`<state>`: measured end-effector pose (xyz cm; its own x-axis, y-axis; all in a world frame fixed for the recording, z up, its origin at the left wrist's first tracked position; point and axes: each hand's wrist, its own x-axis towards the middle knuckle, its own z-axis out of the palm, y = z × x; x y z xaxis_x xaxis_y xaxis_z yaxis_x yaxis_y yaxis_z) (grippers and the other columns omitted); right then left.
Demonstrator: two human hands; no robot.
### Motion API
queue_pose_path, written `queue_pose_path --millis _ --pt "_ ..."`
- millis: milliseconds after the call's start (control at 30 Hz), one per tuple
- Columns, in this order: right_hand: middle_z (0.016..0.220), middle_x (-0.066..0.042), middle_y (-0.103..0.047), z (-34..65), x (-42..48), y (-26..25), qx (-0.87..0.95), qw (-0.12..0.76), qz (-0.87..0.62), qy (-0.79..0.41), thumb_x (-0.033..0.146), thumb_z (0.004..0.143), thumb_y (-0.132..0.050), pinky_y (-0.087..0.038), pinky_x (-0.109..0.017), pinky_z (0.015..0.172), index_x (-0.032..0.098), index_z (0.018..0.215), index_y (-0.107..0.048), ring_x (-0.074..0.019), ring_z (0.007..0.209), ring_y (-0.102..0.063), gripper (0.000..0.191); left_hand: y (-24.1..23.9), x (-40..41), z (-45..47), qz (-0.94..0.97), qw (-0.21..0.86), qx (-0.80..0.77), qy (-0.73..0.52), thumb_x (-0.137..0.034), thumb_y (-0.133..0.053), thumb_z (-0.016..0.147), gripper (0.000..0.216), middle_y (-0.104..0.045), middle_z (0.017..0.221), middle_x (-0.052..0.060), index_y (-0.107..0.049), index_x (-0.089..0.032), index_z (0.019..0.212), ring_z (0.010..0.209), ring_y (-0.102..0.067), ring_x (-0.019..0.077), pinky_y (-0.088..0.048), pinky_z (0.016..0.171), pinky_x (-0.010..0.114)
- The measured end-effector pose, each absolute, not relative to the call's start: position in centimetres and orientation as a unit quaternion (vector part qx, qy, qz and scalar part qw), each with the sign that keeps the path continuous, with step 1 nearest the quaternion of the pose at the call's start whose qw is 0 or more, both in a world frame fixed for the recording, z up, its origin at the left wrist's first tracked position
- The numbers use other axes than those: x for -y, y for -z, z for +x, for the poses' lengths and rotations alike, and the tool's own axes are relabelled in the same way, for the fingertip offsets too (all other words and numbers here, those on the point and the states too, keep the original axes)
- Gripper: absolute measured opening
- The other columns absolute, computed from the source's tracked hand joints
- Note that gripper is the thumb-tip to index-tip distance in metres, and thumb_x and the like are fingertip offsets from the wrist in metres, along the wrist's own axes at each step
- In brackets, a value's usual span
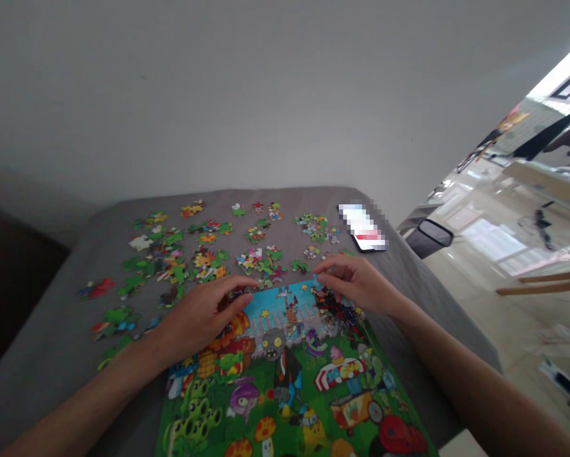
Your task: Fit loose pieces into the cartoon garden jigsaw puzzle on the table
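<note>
A colourful cartoon jigsaw puzzle board (266,362) lies in front of me, with a zombie in the middle and a blue strip along its far edge. My left hand (213,311) rests over the far left corner, thumb and forefinger apart and holding nothing visible. At the far right part of the board, my right hand (354,282) has its fingertips pinched together on a small light-blue puzzle piece (316,278), which they mostly cover. Dark pieces (335,308) lie under and beside that hand.
Loose puzzle pieces (171,238) are scattered across the grey tablecloth (285,238) beyond and left of the board. A phone (364,227) with a lit, blurred screen lies at the far right. A pale wall backs the table; shiny floor shows to the right.
</note>
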<state>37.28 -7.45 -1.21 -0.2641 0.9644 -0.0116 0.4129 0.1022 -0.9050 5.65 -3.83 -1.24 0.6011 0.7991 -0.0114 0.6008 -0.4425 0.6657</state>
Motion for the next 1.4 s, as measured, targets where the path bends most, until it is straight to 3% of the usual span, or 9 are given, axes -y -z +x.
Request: queue_pose_path --millis 100,233,433,733,900,1067,1200,1400 --pt "0.103 -0.006 -0.075 37.5 7.4 1.4 0.682 0.327 -0.502 -0.419 0.038 0.089 -0.072 -0.055 -0.028 0.065 0.021 0.114 -0.075 -0.0143 0.075 -0.068 0.03 1.3 3.8 5.6 0.836 0.318 -0.42 -0.152 -0.052 -0.047 0.101 0.041 -0.078 0.103 0.004 -0.071 -0.025 0.121 0.068 -0.064 0.0178 -0.05 0.067 0.029" --pt "0.099 -0.004 -0.078 37.5 7.4 1.7 0.661 0.322 -0.5 -0.457 0.035 0.086 -0.076 -0.06 -0.034 0.076 0.023 0.134 -0.067 -0.0174 0.082 -0.072 0.05 1.1 3.9 5.6 0.838 0.315 -0.421 -0.146 -0.051 -0.047 0.101 0.04 -0.078 0.101 0.004 -0.071 -0.024 0.12 0.068 -0.064 0.0176 -0.05 0.069 0.03" --pt "0.094 -0.004 -0.075 37.3 7.6 1.5 0.659 0.323 -0.48 -0.481 0.036 0.089 -0.074 -0.059 -0.031 0.074 0.022 0.101 -0.074 -0.0165 0.082 -0.073 0.019 1.0 4.0 5.6 0.841 0.31 -0.417 -0.152 -0.051 -0.047 0.101 0.039 -0.078 0.102 0.004 -0.072 -0.025 0.118 0.07 -0.065 0.0181 -0.052 0.072 0.03" --pt "0.086 -0.003 -0.077 36.7 7.8 0.4 0.738 0.258 -0.515 -0.35 0.031 0.091 -0.069 -0.053 -0.031 0.072 0.022 0.093 -0.078 -0.0166 0.076 -0.068 0.013 1.1 4.0 5.6 0.842 0.309 -0.413 -0.158 -0.052 -0.048 0.101 0.04 -0.079 0.103 0.004 -0.072 -0.026 0.118 0.073 -0.067 0.0185 -0.054 0.075 0.03" --pt "0.094 -0.005 -0.076 36.5 7.5 1.5 0.785 0.273 -0.482 -0.278 0.028 0.093 -0.071 -0.051 -0.04 0.091 0.023 0.091 -0.078 -0.0219 0.094 -0.067 0.009 1.3 4.0 5.6 0.843 0.309 -0.412 -0.154 -0.052 -0.047 0.102 0.04 -0.078 0.101 0.003 -0.072 -0.026 0.118 0.072 -0.066 0.0181 -0.053 0.075 0.03" --pt "0.111 -0.009 -0.072 36.5 7.6 1.9 0.795 0.26 -0.503 -0.216 0.029 0.093 -0.074 -0.045 -0.049 0.103 0.024 0.106 -0.078 -0.0272 0.11 -0.062 0.014 1.3 4.0 5.5 0.847 0.303 -0.409 -0.151 -0.051 -0.047 0.103 0.038 -0.077 0.097 0.002 -0.073 -0.027 0.119 0.071 -0.065 0.0178 -0.052 0.075 0.03" --pt "0.118 -0.009 -0.07 37.9 7.4 1.1 0.82 0.241 -0.469 -0.225 0.033 0.097 -0.072 -0.042 -0.049 0.107 0.026 0.116 -0.075 -0.0268 0.117 -0.061 0.021 1.4 3.9 5.4 0.852 0.298 -0.404 -0.15 -0.051 -0.046 0.104 0.039 -0.077 0.094 0.002 -0.072 -0.026 0.119 0.071 -0.065 0.0178 -0.052 0.076 0.03" --pt "0.129 -0.009 -0.064 40.0 6.9 0.6 0.853 0.147 -0.442 -0.235 0.041 0.09 -0.08 -0.04 -0.052 0.111 0.03 0.127 -0.074 -0.0291 0.125 -0.055 0.039 1.8 3.7 5.4 0.855 0.296 -0.398 -0.151 -0.052 -0.045 0.104 0.04 -0.077 0.1 0.002 -0.071 -0.026 0.12 0.069 -0.063 0.0167 -0.052 0.075 0.03"
